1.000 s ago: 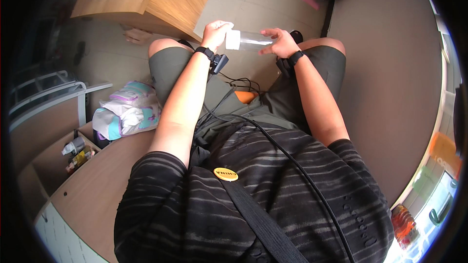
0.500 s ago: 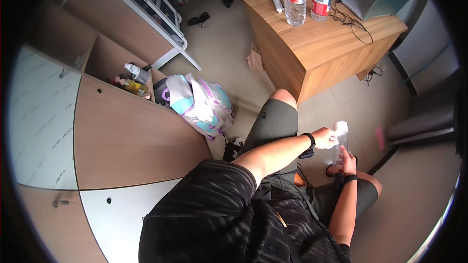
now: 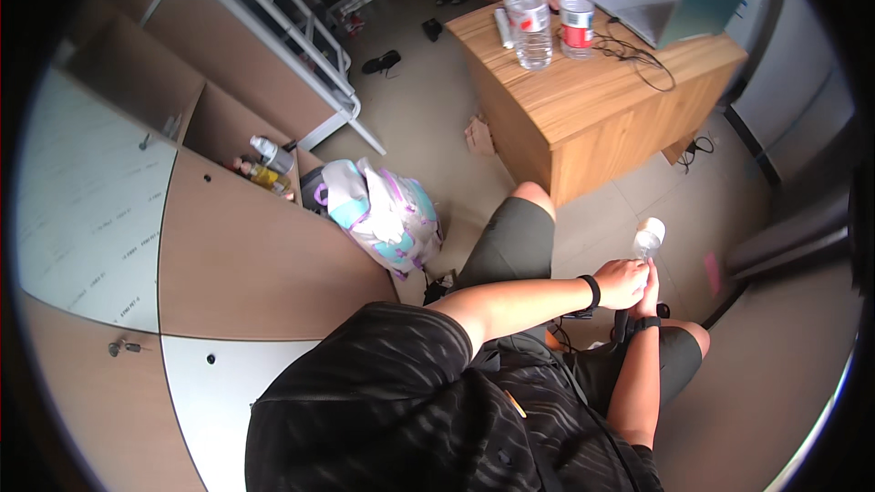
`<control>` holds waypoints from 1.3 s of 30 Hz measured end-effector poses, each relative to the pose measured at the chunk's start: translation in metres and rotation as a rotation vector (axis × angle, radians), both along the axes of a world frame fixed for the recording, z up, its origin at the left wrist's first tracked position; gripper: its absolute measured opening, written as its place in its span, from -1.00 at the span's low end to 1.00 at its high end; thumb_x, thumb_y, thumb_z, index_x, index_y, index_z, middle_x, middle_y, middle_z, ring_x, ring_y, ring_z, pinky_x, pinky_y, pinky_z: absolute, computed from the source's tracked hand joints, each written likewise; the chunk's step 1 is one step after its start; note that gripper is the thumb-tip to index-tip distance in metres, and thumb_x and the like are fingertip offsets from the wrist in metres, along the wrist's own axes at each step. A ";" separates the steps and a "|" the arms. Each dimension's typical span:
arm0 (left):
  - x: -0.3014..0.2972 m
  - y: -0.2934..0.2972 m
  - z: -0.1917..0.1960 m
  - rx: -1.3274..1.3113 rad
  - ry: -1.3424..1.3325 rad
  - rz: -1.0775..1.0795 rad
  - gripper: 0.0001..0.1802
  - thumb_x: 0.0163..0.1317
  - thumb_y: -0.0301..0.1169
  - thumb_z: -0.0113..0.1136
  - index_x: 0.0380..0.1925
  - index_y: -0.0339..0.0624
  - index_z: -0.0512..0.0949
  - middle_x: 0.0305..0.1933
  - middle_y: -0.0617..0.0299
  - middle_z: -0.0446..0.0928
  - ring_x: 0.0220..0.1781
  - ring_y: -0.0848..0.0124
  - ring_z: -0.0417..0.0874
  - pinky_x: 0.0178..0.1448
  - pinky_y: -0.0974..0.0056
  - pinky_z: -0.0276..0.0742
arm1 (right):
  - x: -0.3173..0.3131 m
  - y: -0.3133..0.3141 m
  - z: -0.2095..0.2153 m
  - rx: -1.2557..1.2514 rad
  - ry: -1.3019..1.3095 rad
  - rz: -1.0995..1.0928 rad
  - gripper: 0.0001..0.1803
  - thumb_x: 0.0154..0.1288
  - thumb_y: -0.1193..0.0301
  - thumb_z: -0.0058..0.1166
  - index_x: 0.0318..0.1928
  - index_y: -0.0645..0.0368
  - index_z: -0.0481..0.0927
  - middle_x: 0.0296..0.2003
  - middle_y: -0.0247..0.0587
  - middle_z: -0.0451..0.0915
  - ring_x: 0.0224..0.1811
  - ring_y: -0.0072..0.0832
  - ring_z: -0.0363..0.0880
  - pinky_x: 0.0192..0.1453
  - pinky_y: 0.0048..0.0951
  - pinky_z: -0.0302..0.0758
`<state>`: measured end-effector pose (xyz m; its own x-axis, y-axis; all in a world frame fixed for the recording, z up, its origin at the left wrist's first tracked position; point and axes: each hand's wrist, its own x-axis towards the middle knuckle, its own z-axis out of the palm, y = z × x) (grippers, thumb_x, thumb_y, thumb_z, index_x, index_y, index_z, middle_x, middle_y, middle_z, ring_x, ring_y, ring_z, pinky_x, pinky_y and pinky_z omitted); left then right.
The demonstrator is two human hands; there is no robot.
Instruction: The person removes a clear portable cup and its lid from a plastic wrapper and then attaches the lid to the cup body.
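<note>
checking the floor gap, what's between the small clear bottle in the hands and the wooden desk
In the head view, only bare tiled floor lies between the small clear bottle, held by both hands, and the wooden desk.

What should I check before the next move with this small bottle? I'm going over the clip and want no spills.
1. Bottle held: ok. The small clear bottle is gripped from below by the left hand.
2. Second hand on it: ok. The right hand sits just under the left, close against the bottle.
3. Bottle upright: ok, white cap end up, slight tilt.
4. Cap tight: cannot tell, too small to see.
5. Space below: ok. Bare tiled floor lies under the bottle, past the knees.
6. Wooden desk apart from the hands: ok. Its two water bottles stand upright, well away.
</note>
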<state>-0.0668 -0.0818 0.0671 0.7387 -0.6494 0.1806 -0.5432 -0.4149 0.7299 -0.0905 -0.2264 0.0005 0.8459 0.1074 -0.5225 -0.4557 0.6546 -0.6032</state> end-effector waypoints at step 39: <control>0.017 -0.091 0.086 0.233 -0.126 -0.163 -0.81 0.40 -0.45 0.01 -0.08 -0.33 0.47 -0.06 -0.19 0.48 0.01 -0.15 0.58 0.12 -0.08 0.54 | -0.004 -0.062 0.070 -0.156 -0.123 -0.547 -0.36 0.46 -0.22 0.03 0.18 0.04 0.59 -0.26 -0.35 0.64 -0.25 -0.63 0.63 -0.40 -0.48 0.39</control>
<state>-0.0501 -0.1729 0.1527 0.6030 -0.7920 0.0962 -0.6962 -0.4635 0.5482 -0.0949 -0.2881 0.0702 0.8120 -0.4329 -0.3914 0.0033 0.6741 -0.7387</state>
